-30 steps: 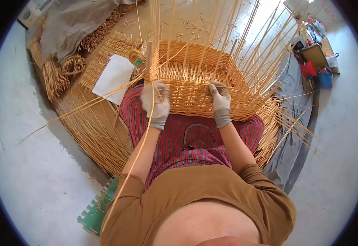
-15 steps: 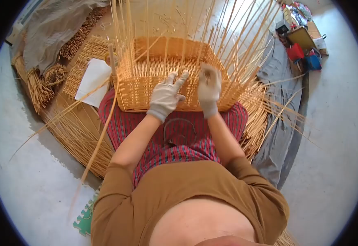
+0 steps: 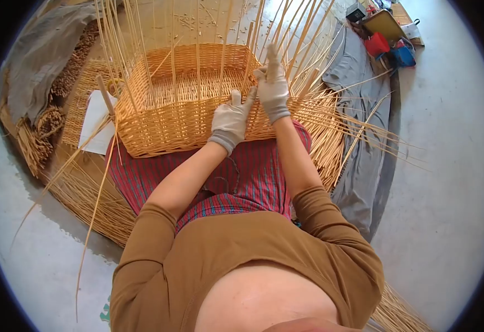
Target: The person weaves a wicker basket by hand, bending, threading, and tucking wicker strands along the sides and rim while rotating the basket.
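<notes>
A woven wicker basket (image 3: 170, 130) rests on my lap, with tall upright stakes (image 3: 199, 61) rising from its sides. My left hand (image 3: 230, 119), in a pale glove with a grey cuff, lies against the near wall by the right front corner, its visible fingers spread at the rim. Just right of it, my right hand (image 3: 274, 91) wears a matching glove and is beside the corner among the stakes. Its fingers stretch upward and its thumb side points left. Whether a thin strand lies against either palm is hidden.
Long loose canes (image 3: 330, 141) fan out on the right over a grey cloth (image 3: 358, 166). At left are a white sheet (image 3: 98, 130), a woven mat (image 3: 80, 99) and bundled sticks (image 3: 31, 141). A red container (image 3: 376, 44) and a blue container (image 3: 402, 55) stand far right.
The basket has shifted left in view and turned slightly. My left hand has moved right along the rim toward the corner. My right hand, earlier curled, has risen and its fingers have straightened.
</notes>
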Action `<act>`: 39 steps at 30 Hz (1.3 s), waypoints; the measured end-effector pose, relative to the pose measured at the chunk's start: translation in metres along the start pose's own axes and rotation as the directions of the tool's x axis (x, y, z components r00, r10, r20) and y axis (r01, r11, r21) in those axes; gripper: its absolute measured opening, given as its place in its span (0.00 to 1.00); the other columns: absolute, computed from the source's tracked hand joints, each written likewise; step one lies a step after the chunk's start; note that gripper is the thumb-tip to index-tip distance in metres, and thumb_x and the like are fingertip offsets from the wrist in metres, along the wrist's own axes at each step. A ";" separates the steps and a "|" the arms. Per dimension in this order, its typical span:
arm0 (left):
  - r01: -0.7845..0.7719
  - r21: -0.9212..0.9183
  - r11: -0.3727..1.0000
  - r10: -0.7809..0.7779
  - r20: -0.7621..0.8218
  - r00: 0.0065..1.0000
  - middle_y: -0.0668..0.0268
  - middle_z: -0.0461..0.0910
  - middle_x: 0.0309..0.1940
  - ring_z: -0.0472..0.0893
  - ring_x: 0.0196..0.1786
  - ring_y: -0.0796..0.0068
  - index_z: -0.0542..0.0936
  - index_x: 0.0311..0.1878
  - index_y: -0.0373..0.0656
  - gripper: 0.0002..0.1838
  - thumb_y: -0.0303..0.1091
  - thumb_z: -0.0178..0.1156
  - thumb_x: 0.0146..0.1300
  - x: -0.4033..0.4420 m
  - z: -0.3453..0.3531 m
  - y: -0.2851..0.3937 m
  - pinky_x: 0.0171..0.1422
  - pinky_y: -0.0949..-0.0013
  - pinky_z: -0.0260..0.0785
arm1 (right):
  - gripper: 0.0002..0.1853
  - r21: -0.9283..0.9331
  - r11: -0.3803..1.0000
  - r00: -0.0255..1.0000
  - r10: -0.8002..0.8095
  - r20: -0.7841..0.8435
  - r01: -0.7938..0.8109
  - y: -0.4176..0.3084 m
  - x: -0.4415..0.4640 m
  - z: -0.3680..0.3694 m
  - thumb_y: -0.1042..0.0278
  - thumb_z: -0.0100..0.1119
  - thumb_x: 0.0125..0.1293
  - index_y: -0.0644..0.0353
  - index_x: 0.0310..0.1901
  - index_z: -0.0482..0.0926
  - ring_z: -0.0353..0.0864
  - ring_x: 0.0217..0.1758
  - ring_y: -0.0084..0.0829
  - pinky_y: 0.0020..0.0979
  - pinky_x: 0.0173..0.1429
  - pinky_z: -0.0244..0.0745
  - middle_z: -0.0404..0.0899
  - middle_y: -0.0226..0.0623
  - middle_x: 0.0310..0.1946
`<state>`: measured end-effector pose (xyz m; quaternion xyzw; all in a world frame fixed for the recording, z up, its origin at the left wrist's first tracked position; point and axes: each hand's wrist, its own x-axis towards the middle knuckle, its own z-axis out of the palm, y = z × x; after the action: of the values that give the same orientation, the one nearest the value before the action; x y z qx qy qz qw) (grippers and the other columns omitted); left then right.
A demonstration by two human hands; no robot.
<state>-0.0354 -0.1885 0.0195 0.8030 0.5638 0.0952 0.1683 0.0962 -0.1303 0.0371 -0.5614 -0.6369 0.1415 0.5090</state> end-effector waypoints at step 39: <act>0.204 -0.117 0.972 -0.235 -0.525 0.818 0.63 0.85 0.44 0.86 0.43 0.57 0.70 0.58 0.53 0.30 0.35 0.74 0.53 -0.136 -0.037 -0.277 0.42 0.59 0.77 | 0.19 0.869 0.494 0.999 -0.035 -0.017 0.032 -0.157 -0.062 0.222 0.54 0.55 0.75 0.64 0.54 0.77 0.76 0.28 0.20 0.23 0.33 0.76 0.85 0.37 0.40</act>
<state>-0.3369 -0.2245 -0.0456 0.6692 0.6739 0.3110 0.0364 -0.1823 -0.1479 0.0268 -0.2171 -0.4910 0.4332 0.7240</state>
